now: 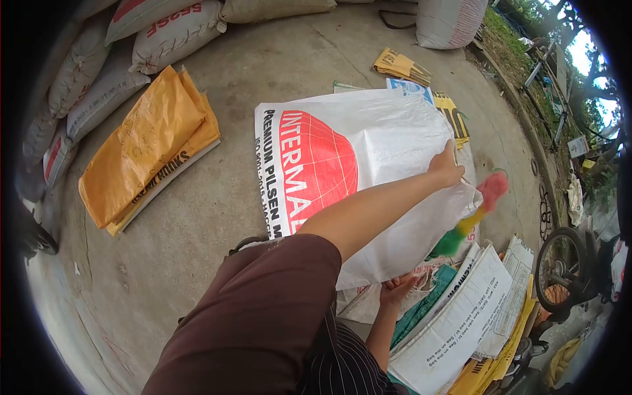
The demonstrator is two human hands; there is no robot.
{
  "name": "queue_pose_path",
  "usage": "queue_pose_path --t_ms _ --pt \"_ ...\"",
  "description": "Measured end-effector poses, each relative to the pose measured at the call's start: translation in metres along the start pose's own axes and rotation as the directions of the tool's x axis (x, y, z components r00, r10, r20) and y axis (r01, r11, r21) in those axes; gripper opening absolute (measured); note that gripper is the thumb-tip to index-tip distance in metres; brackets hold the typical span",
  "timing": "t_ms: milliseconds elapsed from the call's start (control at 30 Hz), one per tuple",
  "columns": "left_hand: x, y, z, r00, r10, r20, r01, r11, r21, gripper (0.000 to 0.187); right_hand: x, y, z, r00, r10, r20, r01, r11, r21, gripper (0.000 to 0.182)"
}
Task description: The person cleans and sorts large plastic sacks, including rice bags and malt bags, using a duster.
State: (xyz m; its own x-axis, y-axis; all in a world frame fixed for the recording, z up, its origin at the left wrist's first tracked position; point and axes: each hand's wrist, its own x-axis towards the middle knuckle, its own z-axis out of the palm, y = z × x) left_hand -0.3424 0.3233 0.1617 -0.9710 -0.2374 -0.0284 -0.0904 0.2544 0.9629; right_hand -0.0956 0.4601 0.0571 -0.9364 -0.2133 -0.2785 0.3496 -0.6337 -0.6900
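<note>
A large white woven sack with a red "INTERMALT"-style globe print hangs spread in front of me. My left hand is closed on its gathered right edge. Below the sack, my right hand has its fingers curled. In line with that hand, a fluffy red, yellow and green duster, blurred by motion, sticks out past the sack's lower right edge. The sack hides part of the duster, and its handle cannot be made out clearly.
Folded white sacks lie in a pile at lower right. Folded orange sacks rest on the concrete at left; another folded yellow sack lies farther back. Filled sacks are stacked at upper left. A wheel stands at right.
</note>
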Motion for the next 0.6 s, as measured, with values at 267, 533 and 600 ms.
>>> queue_pose_path --t_ms 267,533,600 --pt "0.009 0.019 -0.042 0.996 0.068 0.052 -0.059 0.984 -0.166 0.084 0.085 -0.034 0.004 0.889 -0.418 -0.186 0.139 0.634 -0.761 0.027" --pt "-0.085 -0.145 -0.171 0.965 -0.183 -0.187 0.262 0.696 0.668 0.076 0.138 -0.014 -0.069 0.913 -0.107 -0.393 -0.210 0.702 -0.680 0.029" --pt "-0.126 -0.190 -0.211 0.847 -0.230 -0.480 0.516 0.578 0.633 0.083 0.146 0.004 -0.095 0.908 -0.052 -0.416 -0.259 0.711 -0.653 0.028"
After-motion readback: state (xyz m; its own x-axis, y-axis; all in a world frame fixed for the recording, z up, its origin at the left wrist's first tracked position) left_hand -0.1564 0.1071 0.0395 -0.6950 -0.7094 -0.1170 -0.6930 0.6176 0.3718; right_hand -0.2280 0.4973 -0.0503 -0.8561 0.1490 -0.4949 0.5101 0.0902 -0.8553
